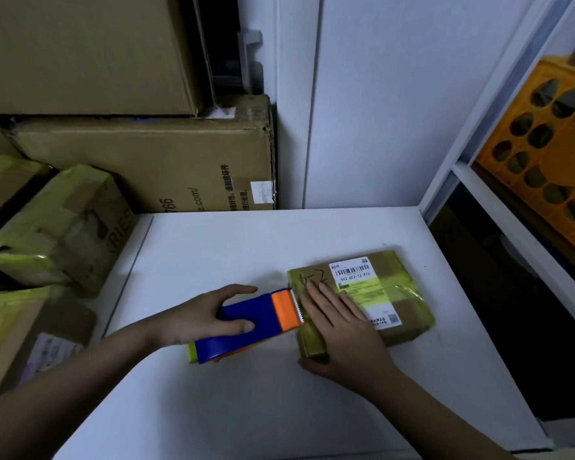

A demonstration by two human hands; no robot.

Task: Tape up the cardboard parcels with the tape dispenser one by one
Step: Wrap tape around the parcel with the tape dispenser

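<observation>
White tabletop (pixel 246 244), centre frame. Left hand (pixel 196 318) wrapped round tape dispenser (pixel 246 323), blade touching parcel (pixel 362 297) at its left edge. Right hand (pixel 342 330) flat, fingers together, pressing parcel, long axis toward upper right.

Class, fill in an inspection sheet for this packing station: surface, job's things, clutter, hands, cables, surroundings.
Surface: white table.
Job's things: small parcel, yellow-taped and labelled, lies flat on the table; blue and orange tape dispenser at its left edge.
Clutter: nothing seen on the table.
Hands: left hand grips the dispenser; right hand presses flat on the parcel.
Cables: nothing seen.
Surroundings: stacked cardboard boxes on the left; orange crate on the right shelf.
</observation>
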